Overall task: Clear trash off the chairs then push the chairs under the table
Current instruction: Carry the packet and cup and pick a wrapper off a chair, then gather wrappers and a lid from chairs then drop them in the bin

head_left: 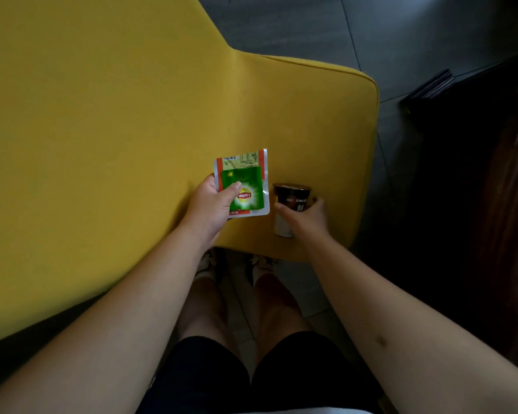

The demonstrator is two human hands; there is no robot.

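A yellow upholstered chair (pixel 132 130) fills the left and middle of the head view. My left hand (pixel 210 204) pinches two flat wrappers together just above the seat: a green Lipton tea sachet (pixel 247 189) on top of a silver and orange packet (pixel 243 158). Right beside them a dark brown and white cup (pixel 290 195) stands upright on the seat near its front edge. My right hand (pixel 307 218) is wrapped round the cup's side, thumb on the left and fingers on the right.
Grey tiled floor (pixel 401 31) lies beyond the chair. A dark wooden table (pixel 491 174) stands at the right edge, with a dark flat object (pixel 431 85) by its corner. My legs and shoes (pixel 237 264) are below the seat's front edge.
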